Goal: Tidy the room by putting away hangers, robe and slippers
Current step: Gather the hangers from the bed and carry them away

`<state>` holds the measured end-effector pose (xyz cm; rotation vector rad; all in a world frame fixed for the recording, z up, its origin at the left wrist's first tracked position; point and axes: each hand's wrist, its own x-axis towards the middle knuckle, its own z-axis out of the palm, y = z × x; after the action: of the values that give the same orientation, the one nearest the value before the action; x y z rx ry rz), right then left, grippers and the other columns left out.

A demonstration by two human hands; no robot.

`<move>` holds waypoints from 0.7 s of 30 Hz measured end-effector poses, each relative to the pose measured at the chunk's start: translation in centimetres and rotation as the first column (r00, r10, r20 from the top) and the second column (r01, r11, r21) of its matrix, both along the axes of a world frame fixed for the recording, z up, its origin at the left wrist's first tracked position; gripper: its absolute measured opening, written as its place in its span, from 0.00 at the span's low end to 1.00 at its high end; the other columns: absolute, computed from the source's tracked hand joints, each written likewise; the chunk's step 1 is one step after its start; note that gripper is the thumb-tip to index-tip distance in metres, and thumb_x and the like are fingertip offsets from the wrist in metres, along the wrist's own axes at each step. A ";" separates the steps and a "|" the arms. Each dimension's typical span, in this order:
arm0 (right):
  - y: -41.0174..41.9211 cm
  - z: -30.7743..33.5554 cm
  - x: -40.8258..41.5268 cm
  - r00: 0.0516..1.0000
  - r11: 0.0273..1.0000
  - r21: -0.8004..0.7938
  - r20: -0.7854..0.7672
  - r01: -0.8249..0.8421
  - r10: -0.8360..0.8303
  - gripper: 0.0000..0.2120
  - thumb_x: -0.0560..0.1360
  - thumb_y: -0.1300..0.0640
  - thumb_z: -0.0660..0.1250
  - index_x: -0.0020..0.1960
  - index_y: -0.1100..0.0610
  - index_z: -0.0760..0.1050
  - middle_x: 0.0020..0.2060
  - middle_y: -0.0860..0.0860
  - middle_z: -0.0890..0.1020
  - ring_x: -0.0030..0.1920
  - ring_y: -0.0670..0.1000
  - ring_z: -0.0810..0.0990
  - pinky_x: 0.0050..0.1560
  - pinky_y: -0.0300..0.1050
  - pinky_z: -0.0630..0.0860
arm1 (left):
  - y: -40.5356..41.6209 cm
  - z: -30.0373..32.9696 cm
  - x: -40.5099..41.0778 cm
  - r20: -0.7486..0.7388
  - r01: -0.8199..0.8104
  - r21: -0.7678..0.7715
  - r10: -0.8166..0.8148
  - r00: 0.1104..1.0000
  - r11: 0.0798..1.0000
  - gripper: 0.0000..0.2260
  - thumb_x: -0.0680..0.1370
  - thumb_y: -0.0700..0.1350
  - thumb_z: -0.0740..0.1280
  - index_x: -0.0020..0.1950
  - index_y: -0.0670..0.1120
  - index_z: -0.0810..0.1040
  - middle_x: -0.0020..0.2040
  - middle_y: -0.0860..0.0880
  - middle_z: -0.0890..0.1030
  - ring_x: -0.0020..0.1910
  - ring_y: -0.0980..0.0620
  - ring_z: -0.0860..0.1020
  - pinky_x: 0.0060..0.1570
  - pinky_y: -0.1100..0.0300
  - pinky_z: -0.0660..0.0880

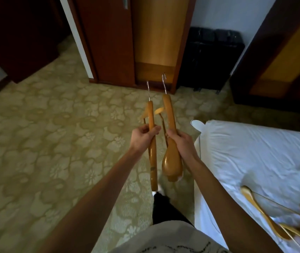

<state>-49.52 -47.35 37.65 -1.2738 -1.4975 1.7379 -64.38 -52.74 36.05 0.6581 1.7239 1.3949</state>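
Left hand [144, 135] and right hand [179, 139], each round a wooden hanger [153, 156].

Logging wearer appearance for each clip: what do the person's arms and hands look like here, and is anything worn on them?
Both forearms are bare, with no sleeves in view. The left hand and right hand wear no gloves; no watch, ring or bracelet is visible.

A white-sheeted bed [246, 154] carries loose wooden hangers [266, 220]; patterned carpet [45, 143] lies beside it.
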 end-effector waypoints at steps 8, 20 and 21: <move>17.1 -1.6 -12.9 0.999 1.000 0.009 -0.041 0.026 -0.026 0.12 0.76 0.46 0.71 0.48 0.54 0.84 0.39 0.54 0.80 0.41 0.54 0.78 0.46 0.51 0.75 | 18.4 -1.0 -12.9 -0.033 0.039 0.034 -0.037 0.999 0.999 0.07 0.77 0.49 0.73 0.48 0.46 0.85 0.35 0.55 0.80 0.31 0.65 0.77 0.32 0.72 0.72; 44.2 2.7 -31.5 0.996 0.999 -0.009 -0.076 0.041 -0.042 0.07 0.79 0.46 0.68 0.52 0.47 0.81 0.49 0.52 0.84 0.50 0.51 0.82 0.50 0.44 0.77 | 46.2 2.9 -31.9 -0.018 0.047 0.031 -0.046 0.999 0.998 0.10 0.77 0.52 0.73 0.49 0.46 0.85 0.39 0.52 0.83 0.36 0.62 0.80 0.37 0.69 0.75; 46.3 2.8 -32.8 0.996 0.999 -0.005 -0.077 0.040 -0.040 0.08 0.79 0.46 0.68 0.53 0.48 0.82 0.50 0.54 0.84 0.50 0.52 0.82 0.50 0.44 0.77 | 48.1 2.9 -33.2 -0.015 0.044 0.031 -0.043 0.999 0.999 0.10 0.77 0.52 0.73 0.49 0.45 0.85 0.39 0.52 0.82 0.35 0.63 0.79 0.36 0.70 0.74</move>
<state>-82.32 -1.06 40.48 -1.2159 -1.4166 1.7452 -97.61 -4.67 38.99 0.7204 1.6921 1.3926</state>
